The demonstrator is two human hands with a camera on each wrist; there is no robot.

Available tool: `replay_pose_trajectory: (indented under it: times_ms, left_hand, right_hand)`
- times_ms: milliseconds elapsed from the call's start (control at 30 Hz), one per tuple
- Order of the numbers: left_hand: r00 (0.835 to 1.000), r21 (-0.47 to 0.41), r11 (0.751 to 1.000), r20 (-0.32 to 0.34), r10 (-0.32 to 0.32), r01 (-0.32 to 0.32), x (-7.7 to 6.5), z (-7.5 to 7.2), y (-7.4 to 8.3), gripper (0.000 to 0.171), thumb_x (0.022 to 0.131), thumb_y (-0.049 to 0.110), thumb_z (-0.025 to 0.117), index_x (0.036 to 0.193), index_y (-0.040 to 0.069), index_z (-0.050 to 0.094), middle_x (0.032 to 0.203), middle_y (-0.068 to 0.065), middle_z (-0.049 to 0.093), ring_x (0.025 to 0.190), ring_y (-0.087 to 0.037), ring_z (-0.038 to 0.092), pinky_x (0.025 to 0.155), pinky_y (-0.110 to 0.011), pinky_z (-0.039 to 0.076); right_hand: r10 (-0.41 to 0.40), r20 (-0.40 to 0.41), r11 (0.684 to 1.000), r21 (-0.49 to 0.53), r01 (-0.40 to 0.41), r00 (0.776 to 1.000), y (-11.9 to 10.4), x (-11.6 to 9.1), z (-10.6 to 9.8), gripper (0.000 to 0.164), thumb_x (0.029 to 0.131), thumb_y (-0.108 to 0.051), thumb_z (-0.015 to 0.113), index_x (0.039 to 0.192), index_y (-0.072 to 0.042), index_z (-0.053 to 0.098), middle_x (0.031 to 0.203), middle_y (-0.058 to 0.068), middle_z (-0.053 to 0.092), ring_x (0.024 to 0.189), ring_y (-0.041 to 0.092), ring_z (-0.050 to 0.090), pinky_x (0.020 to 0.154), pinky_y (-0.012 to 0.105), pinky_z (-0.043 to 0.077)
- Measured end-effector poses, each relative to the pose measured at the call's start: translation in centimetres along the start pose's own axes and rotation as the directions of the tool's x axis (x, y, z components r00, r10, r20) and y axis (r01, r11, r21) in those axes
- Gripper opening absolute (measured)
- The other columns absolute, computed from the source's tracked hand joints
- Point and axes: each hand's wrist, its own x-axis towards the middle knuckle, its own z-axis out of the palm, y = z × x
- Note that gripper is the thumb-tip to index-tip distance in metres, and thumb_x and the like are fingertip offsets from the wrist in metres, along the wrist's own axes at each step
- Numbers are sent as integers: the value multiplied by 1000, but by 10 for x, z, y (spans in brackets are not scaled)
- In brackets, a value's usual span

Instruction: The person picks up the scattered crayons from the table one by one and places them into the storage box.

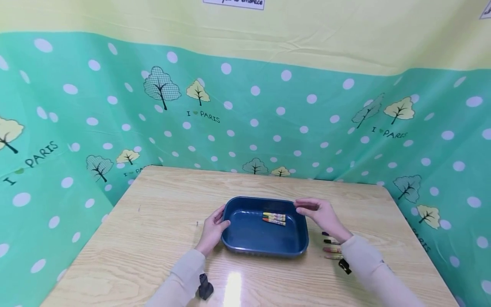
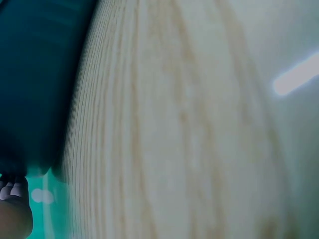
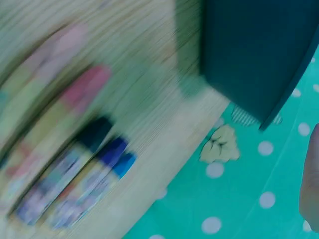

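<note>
A dark blue rectangular tray (image 1: 264,247) sits on the wooden table. My left hand (image 1: 212,230) grips its left side, thumb over the rim and fingers along the outer wall. Inside the tray, toward the back right, lie crayons (image 1: 274,219) with yellow and orange tips. At the back right corner of the rim is my right hand (image 1: 318,211), fingers extended and thumb apart, with nothing visible between them. More crayons (image 3: 75,174) lie side by side on the table, right of the tray, partly under the right forearm in the head view.
Small black devices (image 1: 205,286) show at both sleeves. The wooden table (image 1: 161,213) ends at the back against a green dotted cloth (image 1: 268,111). A bright light reflection falls on the tabletop in front of the tray.
</note>
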Motion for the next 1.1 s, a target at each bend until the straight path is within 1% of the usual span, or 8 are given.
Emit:
replay_pose_trajectory:
  times_ms: [267,367,533,600,733,867,967,1100]
  left_hand:
    - [1000,19,1000,1,-7,7,0,0,2,54,85,-4,52,137,1,39,138,-25,40,128,-36,39,105,-42,36]
    - [1000,17,1000,1,-5,5,1,0,3,54,85,-4,52,138,1,38,139,-25,39,128,-36,39,105,-42,36]
    - [1000,15,1000,0,-2,2,2,-1,3,54,85,-4,52,137,1,39,139,-24,39,128,-36,39,105,-43,36]
    - [1000,17,1000,-6,-5,5,3,-1,3,54,85,-4,52,137,2,40,139,-23,40,128,-35,40,105,-42,37]
    - [1000,25,1000,-10,-14,14,2,-1,2,54,85,-3,53,137,3,40,140,-22,40,128,-34,40,104,-41,37]
    - [1000,29,999,-4,-14,14,1,-1,1,54,85,-3,52,138,3,39,140,-23,39,128,-35,40,104,-42,38]
    - [1000,22,1000,-6,-15,15,1,0,1,55,85,-3,53,137,3,40,140,-23,40,128,-35,40,104,-42,38]
    - [1000,25,1000,-11,-15,16,0,0,1,55,84,-3,54,137,2,40,139,-23,41,128,-35,41,104,-43,38]
  right_hand:
    - [-39,-76,999,18,40,996,25,-11,-32,45,82,-25,67,118,1,59,111,15,66,92,3,65,79,17,54]
    - [-59,-93,998,27,62,994,56,-10,-45,51,81,-29,68,118,3,58,108,10,67,91,5,66,78,17,55]
    - [-49,-100,998,29,52,994,105,-5,-63,66,77,-49,66,121,1,57,107,-3,68,93,4,65,78,15,54]
    - [-24,-104,1000,14,26,994,104,-9,-66,70,77,-50,66,122,2,55,108,-3,68,94,3,64,79,15,53]
    - [43,-115,999,22,-41,992,89,-19,-67,57,81,-28,68,122,8,52,109,7,67,92,3,65,79,14,53]
    - [119,-112,993,-7,-120,987,81,-28,-67,47,83,-13,66,122,8,52,112,17,64,90,1,64,79,13,52]
    - [133,-101,988,-61,-140,986,85,-30,-68,45,83,-12,66,121,7,53,114,21,62,90,2,64,79,14,52]
    - [165,-103,977,-117,-177,981,95,-31,-69,43,81,-14,67,119,4,57,113,19,63,91,6,65,79,15,53]
